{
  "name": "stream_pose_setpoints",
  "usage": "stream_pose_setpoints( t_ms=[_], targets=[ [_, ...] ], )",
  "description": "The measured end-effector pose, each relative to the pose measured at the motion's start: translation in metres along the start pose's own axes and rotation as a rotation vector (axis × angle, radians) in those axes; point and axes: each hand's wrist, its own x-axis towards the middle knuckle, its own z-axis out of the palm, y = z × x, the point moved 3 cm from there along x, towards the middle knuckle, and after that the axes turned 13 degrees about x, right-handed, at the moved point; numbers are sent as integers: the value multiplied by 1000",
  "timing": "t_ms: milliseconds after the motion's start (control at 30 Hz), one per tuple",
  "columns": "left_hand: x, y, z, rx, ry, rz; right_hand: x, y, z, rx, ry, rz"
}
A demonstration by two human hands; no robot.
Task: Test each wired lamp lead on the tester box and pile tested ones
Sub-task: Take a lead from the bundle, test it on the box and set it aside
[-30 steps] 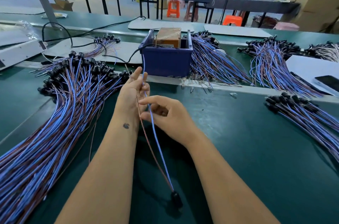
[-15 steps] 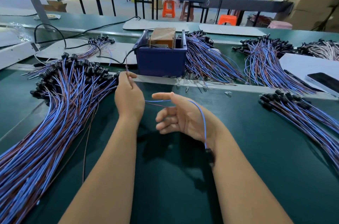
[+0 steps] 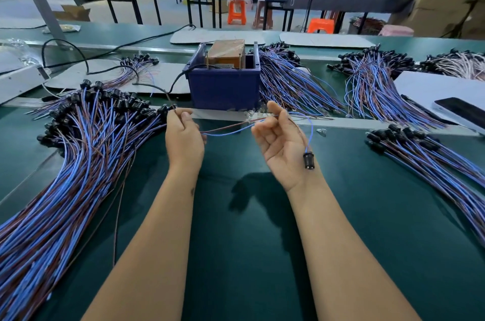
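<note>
One blue-and-brown wired lamp lead (image 3: 231, 129) stretched between both hands in front of the dark blue plastic tester box (image 3: 224, 81).
The left hand (image 3: 185, 136) pinches its wire ends; the right hand (image 3: 282, 147), palm up with curled fingers, holds the wires, black socket (image 3: 308, 161) dangling at the wrist above the green tabletop (image 3: 249, 228).

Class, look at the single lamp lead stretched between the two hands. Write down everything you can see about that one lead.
The lamp lead is a thin pair of wires, one blue and one brown, seemingly plastic-coated, ending in a small black lamp socket. It runs slack from the left hand, which pinches the wire ends, to the right hand, palm up, where it passes between thumb and forefinger. It then loops over that hand, leaving the socket hanging at the wrist. It lies above the green table, just before the blue tester box.
</note>
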Motion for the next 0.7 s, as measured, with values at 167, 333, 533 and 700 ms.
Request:
stream_pose_setpoints(
  t_ms=[167,333,533,700],
  targets=[
    [-6,5,-2,43,41,-7,2,-18,-8,-177,162,-183],
    [-21,26,-9,618,267,279,0,-30,-6,-210,168,-209],
    [-84,59,45,289,-547,413,2,-32,2,-514,244,-222],
    [-127,68,74,304,-623,388,-6,-68,-1,-752,303,-198]
  ],
)
